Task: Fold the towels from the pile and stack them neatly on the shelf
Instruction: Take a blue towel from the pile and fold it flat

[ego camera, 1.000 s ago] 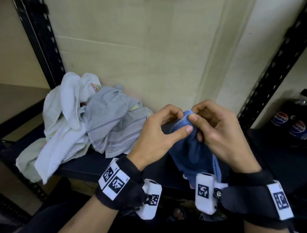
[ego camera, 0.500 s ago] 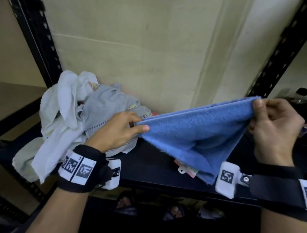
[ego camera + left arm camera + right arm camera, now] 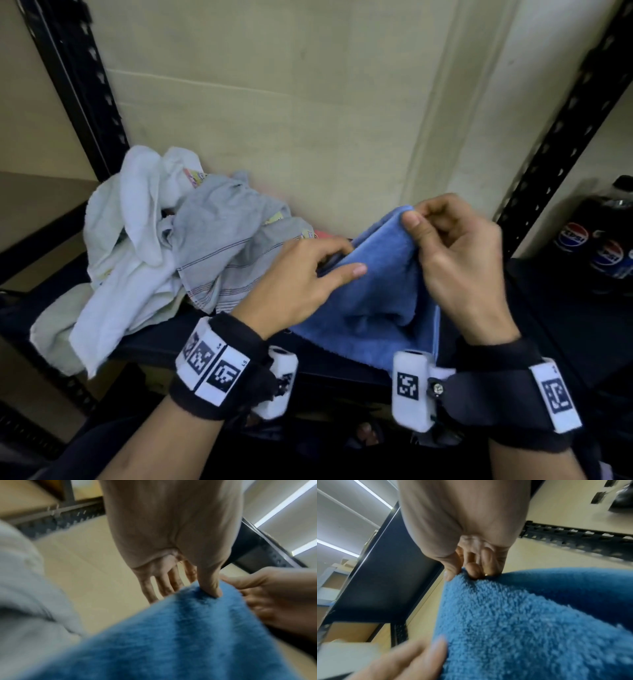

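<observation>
Pile [image 3: 164, 246] left of blue towel [image 3: 373, 291], both hands' fingers [image 3: 412, 222] pinching it; bottles [image 3: 596, 246] right

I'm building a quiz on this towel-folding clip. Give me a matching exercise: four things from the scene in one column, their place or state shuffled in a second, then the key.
Things
1. blue towel
2. pile of pale towels
3. cola bottles
4. right hand

Places or states
A. far right, in shadow
B. pinching a top corner
C. held between both hands
D. unfolded, left on the shelf

Pairs: 1-C, 2-D, 3-A, 4-B

Two dark soda bottles [image 3: 597, 240] at far right carry the Pepsi logo labels.
</observation>
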